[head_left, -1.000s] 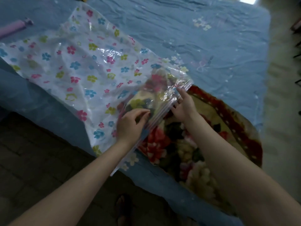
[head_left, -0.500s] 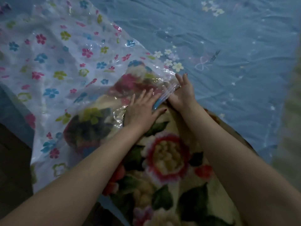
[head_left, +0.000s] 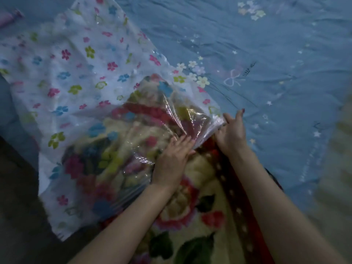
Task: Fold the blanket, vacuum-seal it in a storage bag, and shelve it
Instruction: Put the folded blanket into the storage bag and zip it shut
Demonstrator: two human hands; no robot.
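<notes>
Mid-frame, both hands are tugging the storage bag (head_left: pixel 80 88) over the folded blanket (head_left: pixel 192 212) — left hand (head_left: pixel 171 161) flat, right hand (head_left: pixel 231 133) pinching its rim — roughly half in, sealing and shelving left.

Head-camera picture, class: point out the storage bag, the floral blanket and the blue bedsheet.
storage bag (head_left: pixel 76 73): head view, flat flower-printed empty part.
floral blanket (head_left: pixel 190 195): head view, cream and pink flower outside the bag.
blue bedsheet (head_left: pixel 276 44): head view, bare wrinkled area.
</notes>
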